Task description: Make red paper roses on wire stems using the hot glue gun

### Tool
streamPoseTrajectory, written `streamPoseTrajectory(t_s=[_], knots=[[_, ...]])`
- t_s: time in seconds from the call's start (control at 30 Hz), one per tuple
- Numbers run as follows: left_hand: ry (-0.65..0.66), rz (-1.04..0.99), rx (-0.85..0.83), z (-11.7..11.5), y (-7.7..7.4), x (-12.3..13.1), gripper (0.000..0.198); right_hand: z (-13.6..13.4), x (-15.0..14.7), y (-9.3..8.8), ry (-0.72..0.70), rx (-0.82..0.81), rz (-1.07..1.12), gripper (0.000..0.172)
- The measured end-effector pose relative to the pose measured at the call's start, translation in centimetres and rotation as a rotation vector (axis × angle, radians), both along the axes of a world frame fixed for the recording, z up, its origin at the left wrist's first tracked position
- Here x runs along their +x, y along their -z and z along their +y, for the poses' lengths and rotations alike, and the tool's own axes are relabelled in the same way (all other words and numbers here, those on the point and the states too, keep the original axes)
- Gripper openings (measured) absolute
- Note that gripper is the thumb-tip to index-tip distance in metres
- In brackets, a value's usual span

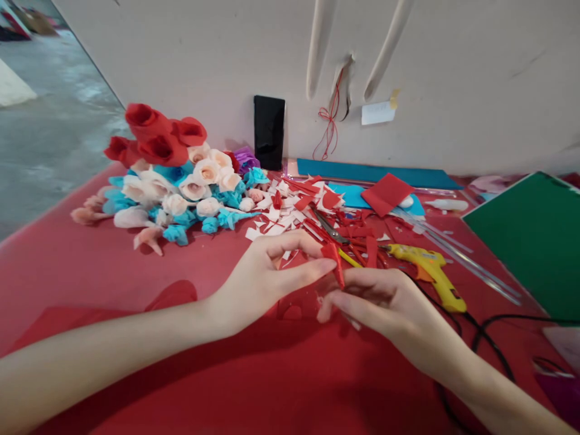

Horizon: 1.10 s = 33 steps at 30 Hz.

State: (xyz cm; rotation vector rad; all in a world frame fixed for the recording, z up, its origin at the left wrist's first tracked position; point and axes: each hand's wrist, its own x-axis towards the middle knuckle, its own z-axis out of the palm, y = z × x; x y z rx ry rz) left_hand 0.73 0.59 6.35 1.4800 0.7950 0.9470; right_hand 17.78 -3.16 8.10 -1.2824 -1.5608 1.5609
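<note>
My left hand point(272, 275) pinches a small rolled piece of red crepe paper point(336, 266) between thumb and forefinger, above the red tabletop. Just to its right, my right hand point(385, 302) has its fingers loosely bent and thumb apart from the forefinger. The roll's lower tip meets the right forefinger; whether it presses there I cannot tell. Behind the hands lie scissors point(330, 226), red and white paper scraps point(290, 211) and a yellow stick point(350, 258). A yellow hot glue gun point(426, 269) rests to the right, its nozzle toward the scraps.
Paper flowers point(194, 187) in red, white, pink and blue are heaped at the left. A black phone point(269, 133) leans on the wall. Red paper squares point(387, 194), clear glue sticks point(471, 260), a green board point(534, 235) and a black cord point(487, 338) occupy the right.
</note>
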Motion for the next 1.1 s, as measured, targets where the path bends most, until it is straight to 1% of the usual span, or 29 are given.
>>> streamPoseTrajectory(t_s=[0.07,0.1,0.2,0.23,0.3,0.37,0.43,0.5,0.63,0.7,0.87,0.97,1.1], knots=[[-0.011,-0.004,0.014,0.1,0.1,0.0,0.010,-0.1,0.1,0.2,-0.015,0.043,-0.037,0.027],[-0.025,-0.002,0.023,0.2,0.1,0.0,0.012,-0.2,0.2,0.3,0.002,0.055,-0.030,0.029],[-0.045,0.044,0.087,0.4,0.2,-0.1,0.020,-0.3,0.5,0.7,0.125,0.071,0.085,0.025],[-0.042,0.070,0.142,0.5,0.2,-0.2,0.021,-0.4,0.6,0.7,0.164,0.079,0.135,0.023],[-0.042,0.120,0.303,0.5,0.1,-0.3,0.019,-0.4,0.7,0.8,0.205,0.084,0.218,0.022],[-0.055,0.172,0.489,0.5,-0.1,-0.4,0.019,-0.3,0.6,0.9,0.207,0.075,0.251,0.024],[-0.076,0.234,0.636,0.5,-0.3,-0.4,0.018,-0.4,0.6,1.0,0.203,0.067,0.235,0.026],[-0.096,0.301,0.735,0.5,-0.5,-0.4,0.014,-0.5,0.5,1.0,0.196,0.067,0.201,0.028],[-0.134,0.375,0.842,0.5,-0.9,-0.5,0.008,-0.8,0.5,1.1,0.192,0.061,0.179,0.030],[-0.147,0.373,0.866,0.4,-0.9,-0.6,0.009,-0.9,0.5,1.0,0.190,0.056,0.195,0.030],[-0.154,0.331,0.850,0.2,-0.8,-0.9,0.012,-0.6,0.3,0.6,0.174,0.006,0.281,0.028],[-0.156,0.261,0.789,0.2,-0.7,-0.8,0.015,-0.5,0.2,0.2,0.191,-0.038,0.348,0.025],[-0.162,0.206,0.682,0.3,-0.7,-0.6,0.011,-0.3,0.2,0.0,0.228,-0.061,0.430,0.019]])
